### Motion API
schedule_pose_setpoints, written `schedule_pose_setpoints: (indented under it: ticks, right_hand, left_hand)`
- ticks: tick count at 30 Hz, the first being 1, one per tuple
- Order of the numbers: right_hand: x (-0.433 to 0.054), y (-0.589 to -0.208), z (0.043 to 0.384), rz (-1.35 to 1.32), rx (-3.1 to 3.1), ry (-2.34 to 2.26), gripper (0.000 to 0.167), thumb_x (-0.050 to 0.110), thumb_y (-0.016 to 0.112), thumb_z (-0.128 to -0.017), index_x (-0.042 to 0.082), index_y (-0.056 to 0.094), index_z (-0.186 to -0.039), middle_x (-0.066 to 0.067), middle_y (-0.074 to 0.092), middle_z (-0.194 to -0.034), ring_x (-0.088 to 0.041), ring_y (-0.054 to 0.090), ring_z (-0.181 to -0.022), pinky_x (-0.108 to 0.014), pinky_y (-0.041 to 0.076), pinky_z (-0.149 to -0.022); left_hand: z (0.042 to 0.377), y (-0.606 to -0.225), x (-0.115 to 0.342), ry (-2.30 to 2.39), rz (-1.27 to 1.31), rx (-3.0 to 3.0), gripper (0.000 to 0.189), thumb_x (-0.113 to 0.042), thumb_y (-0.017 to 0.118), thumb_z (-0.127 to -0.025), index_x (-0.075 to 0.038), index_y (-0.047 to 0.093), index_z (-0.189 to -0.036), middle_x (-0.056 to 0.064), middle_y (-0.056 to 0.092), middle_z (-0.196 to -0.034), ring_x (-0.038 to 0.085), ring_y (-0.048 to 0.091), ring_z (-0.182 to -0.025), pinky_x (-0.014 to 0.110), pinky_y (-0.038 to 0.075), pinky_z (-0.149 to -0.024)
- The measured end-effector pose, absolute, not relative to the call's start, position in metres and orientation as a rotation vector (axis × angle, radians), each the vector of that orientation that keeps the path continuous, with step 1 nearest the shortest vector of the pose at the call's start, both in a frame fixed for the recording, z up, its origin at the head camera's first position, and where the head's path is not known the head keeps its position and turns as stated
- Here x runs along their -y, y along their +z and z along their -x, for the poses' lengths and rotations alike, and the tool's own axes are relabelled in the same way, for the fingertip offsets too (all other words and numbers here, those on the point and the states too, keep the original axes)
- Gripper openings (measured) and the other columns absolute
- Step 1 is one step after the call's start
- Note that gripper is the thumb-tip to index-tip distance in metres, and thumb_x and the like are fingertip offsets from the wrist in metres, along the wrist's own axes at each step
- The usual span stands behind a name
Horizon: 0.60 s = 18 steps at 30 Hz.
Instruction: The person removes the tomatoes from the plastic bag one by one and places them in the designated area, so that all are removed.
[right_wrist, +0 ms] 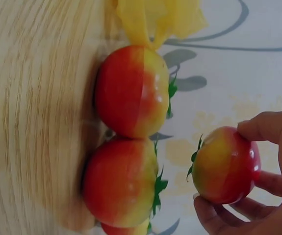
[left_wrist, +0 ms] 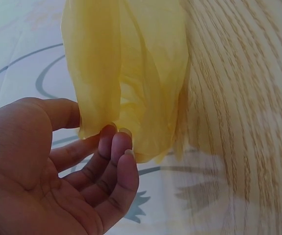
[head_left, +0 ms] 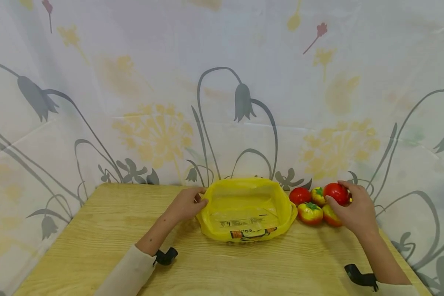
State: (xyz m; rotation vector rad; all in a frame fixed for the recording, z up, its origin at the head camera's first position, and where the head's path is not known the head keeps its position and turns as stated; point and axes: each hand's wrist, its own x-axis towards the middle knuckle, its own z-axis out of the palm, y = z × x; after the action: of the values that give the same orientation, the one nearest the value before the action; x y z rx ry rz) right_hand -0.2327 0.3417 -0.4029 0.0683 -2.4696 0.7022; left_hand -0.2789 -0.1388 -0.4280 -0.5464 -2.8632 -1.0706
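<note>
A yellow plastic bag (head_left: 240, 236) stands with its mouth spread wide on the table, dark print on its near side. At its left rim, my left hand (head_left: 185, 204) pinches the edge; the left wrist view shows the thumb and fingers at the thin yellow plastic (left_wrist: 131, 73). My right hand (head_left: 359, 211) holds a red and yellow toy tomato (right_wrist: 226, 165) with a green leafy top, raised above the others. Below and beside it, several similar tomatoes (head_left: 310, 214) sit clustered against the bag's right side. Inside the bag, no tomato shows.
The wooden table (head_left: 107, 234) runs up to a floral cloth backdrop (head_left: 163, 61) behind and at both sides. Black camera mounts (head_left: 166, 256) are strapped at both wrists.
</note>
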Motion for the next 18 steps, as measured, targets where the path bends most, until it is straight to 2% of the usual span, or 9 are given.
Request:
schedule_pose_setpoints:
  ticks: [3, 8, 10, 13, 15, 18]
  right_hand:
    - [-0.35, -0.405, 0.234, -0.041, 2.468, 0.687, 0.056, 0.018, 0.078, -0.094, -0.01, 0.059, -0.139, -0.037, 0.055, -0.129, -0.05, 0.055, -0.105, -0.058, 0.053, -0.078]
    - [-0.364, -0.408, 0.235, 0.022, 2.492, 0.701, 0.059, 0.023, 0.078, -0.095, -0.009, 0.057, -0.14, -0.036, 0.055, -0.128, -0.046, 0.056, -0.1, -0.042, 0.05, -0.071]
    - [-0.37, -0.409, 0.235, 0.034, 2.509, 0.715, 0.06, 0.025, 0.076, -0.097, -0.01, 0.056, -0.141, -0.037, 0.054, -0.13, -0.049, 0.055, -0.102, -0.045, 0.052, -0.071]
    - [-0.377, -0.412, 0.237, 0.044, 2.519, 0.72, 0.061, 0.025, 0.075, -0.097, -0.012, 0.055, -0.142, -0.04, 0.052, -0.133, -0.052, 0.053, -0.107, -0.055, 0.054, -0.076]
    - [-0.382, -0.413, 0.238, 0.061, 2.52, 0.72, 0.061, 0.024, 0.075, -0.098, -0.012, 0.055, -0.142, -0.04, 0.051, -0.135, -0.054, 0.051, -0.109, -0.056, 0.053, -0.077]
    - [-0.388, -0.415, 0.239, 0.093, 2.526, 0.73, 0.06, 0.023, 0.074, -0.098, -0.012, 0.054, -0.142, -0.04, 0.051, -0.134, -0.054, 0.051, -0.111, -0.05, 0.052, -0.076]
  left_hand:
    - [0.279, -0.429, 0.139, -1.077, 0.537, 2.865, 0.04, -0.02, 0.068, -0.104, -0.005, 0.066, -0.141, 0.01, 0.072, -0.105, 0.02, 0.068, -0.088, 0.032, 0.056, -0.067]
    - [0.279, -0.43, 0.139, -1.09, 0.548, 2.859, 0.04, -0.02, 0.068, -0.104, -0.005, 0.066, -0.141, 0.009, 0.072, -0.105, 0.019, 0.068, -0.087, 0.032, 0.055, -0.067]
    - [0.278, -0.43, 0.14, -1.092, 0.547, 2.86, 0.04, -0.02, 0.067, -0.104, -0.004, 0.066, -0.141, 0.009, 0.072, -0.105, 0.019, 0.068, -0.088, 0.033, 0.055, -0.068]
    - [0.278, -0.431, 0.14, -1.09, 0.54, 2.865, 0.041, -0.021, 0.067, -0.104, -0.005, 0.066, -0.142, 0.009, 0.072, -0.105, 0.019, 0.068, -0.088, 0.033, 0.055, -0.068]
    - [0.278, -0.431, 0.14, -1.092, 0.533, 2.867, 0.041, -0.021, 0.067, -0.105, -0.005, 0.066, -0.142, 0.009, 0.072, -0.106, 0.019, 0.068, -0.089, 0.033, 0.055, -0.068]
    - [0.278, -0.43, 0.14, -1.093, 0.521, 2.87, 0.041, -0.021, 0.067, -0.105, -0.006, 0.065, -0.142, 0.01, 0.072, -0.107, 0.02, 0.068, -0.089, 0.033, 0.056, -0.067]
